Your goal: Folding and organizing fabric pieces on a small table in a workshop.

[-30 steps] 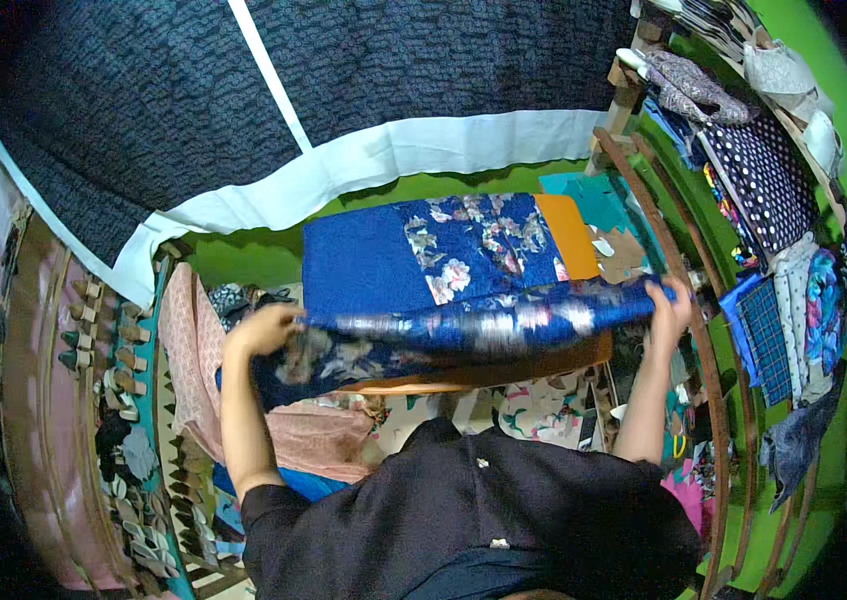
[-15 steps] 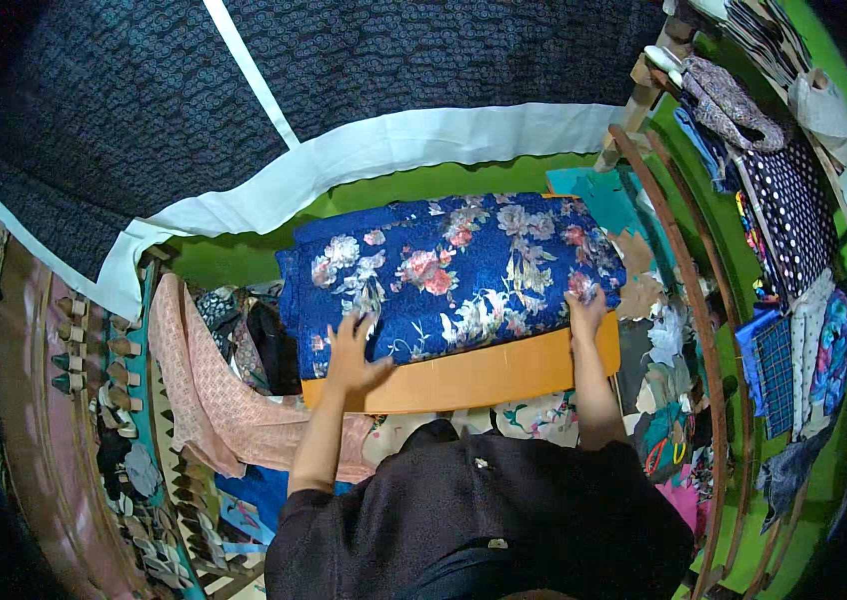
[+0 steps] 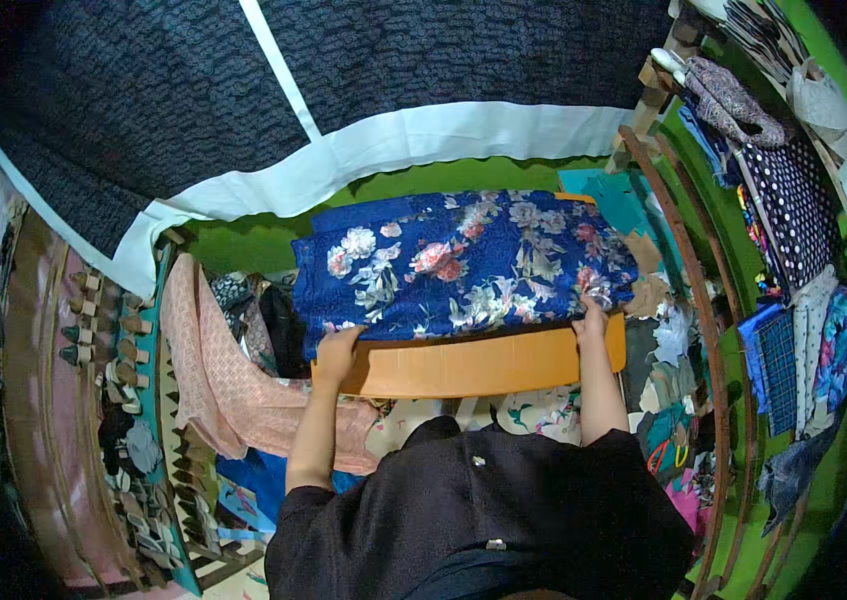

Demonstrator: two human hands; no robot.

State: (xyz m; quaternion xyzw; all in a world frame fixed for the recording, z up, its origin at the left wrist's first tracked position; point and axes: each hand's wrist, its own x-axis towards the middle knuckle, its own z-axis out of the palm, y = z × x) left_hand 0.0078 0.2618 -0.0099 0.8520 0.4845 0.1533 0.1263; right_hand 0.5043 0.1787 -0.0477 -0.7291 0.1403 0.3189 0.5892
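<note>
While right hand (image 3: 594, 320) stays put, left hand (image 3: 337, 350) shifts to near edge of floral cloth (image 3: 424, 275)

Lifted a second ago, the cloth now lies over the orange board (image 3: 449, 370). Left fingers, spread earlier, are drawn together; whether either hand pinches fabric, I cannot tell.

Fabric (image 3: 454, 270) lies on a board (image 3: 464, 372), a cloth (image 3: 254, 410) to its left, a rack (image 3: 709, 330) to its right, a curtain (image 3: 474, 65) behind.

Left hand (image 3: 340, 350) and right hand (image 3: 592, 318) well apart, backs up, bare forearms (image 3: 315, 430) reaching forward, roughly parallel.
</note>
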